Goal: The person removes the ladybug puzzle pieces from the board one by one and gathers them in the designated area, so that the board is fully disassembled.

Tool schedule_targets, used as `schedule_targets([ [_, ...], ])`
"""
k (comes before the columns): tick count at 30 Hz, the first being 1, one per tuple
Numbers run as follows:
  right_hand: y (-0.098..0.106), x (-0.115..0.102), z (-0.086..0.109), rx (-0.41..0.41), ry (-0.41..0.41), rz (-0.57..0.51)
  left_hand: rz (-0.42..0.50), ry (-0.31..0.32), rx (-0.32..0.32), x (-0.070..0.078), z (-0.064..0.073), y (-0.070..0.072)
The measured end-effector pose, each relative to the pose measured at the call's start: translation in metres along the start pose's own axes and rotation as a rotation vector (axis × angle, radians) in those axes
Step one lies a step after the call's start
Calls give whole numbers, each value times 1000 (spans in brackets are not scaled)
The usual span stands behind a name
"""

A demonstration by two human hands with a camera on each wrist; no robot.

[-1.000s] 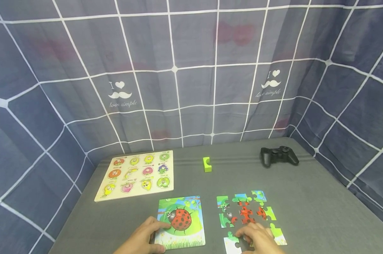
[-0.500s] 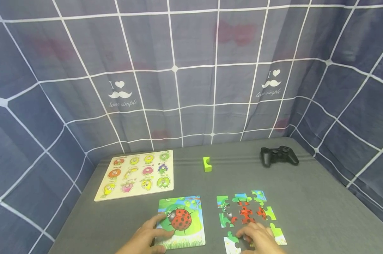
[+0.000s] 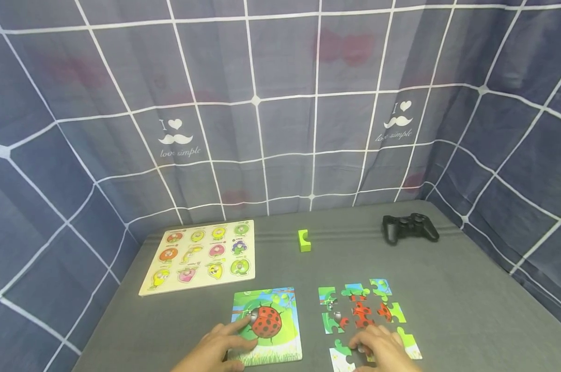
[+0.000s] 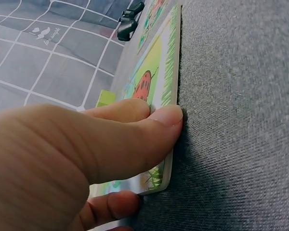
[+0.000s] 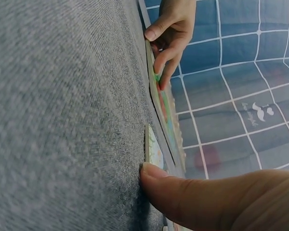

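Note:
A square ladybug board [image 3: 280, 302] lies flat on the grey table. On its left side rests my left hand [image 3: 215, 347], index finger extended to the ladybug's head and another finger lower on the picture; the thumb [image 4: 154, 130] lies along the near edge. To the right are separated jigsaw pieces [image 3: 362, 311] of the same ladybug picture. My right hand [image 3: 380, 349] bends over the front row, its fingers and thumb round a puzzle piece that is mostly hidden under it. In the right wrist view the thumb [image 5: 183, 192] is at the edge of a piece.
A wooden fruit peg board [image 3: 197, 258] lies at the back left. Behind the middle stands a small lime-green block [image 3: 304, 241] with a curved notch. A black game controller [image 3: 409, 228] sits at the back right. A checked curtain [image 3: 280, 129] hangs round the table.
My left index finger lifts and extends from the board's left part up to the ladybug's head, while another finger shows lower down. The right hand stays over the pieces.

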State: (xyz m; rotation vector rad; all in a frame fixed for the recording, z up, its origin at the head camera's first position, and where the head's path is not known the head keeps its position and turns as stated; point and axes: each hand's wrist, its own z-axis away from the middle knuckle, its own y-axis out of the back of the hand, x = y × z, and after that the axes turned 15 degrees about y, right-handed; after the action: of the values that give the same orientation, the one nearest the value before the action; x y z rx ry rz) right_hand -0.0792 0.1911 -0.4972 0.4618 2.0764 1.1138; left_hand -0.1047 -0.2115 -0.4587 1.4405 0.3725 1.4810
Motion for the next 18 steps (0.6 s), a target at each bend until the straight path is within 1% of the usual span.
schedule_targets([
  [5,-1,3,2,23,25,11,-11,-13,12,2,-1,0],
  [14,-5,4,4,108,53,58,-52,-50,51,9,-5,-3],
  [16,-5,2,4,119,49,59,-55,-64,51,10,-7,-4],
  [18,-2,2,4,116,26,48,-39,-68,42,11,-8,-5],
])
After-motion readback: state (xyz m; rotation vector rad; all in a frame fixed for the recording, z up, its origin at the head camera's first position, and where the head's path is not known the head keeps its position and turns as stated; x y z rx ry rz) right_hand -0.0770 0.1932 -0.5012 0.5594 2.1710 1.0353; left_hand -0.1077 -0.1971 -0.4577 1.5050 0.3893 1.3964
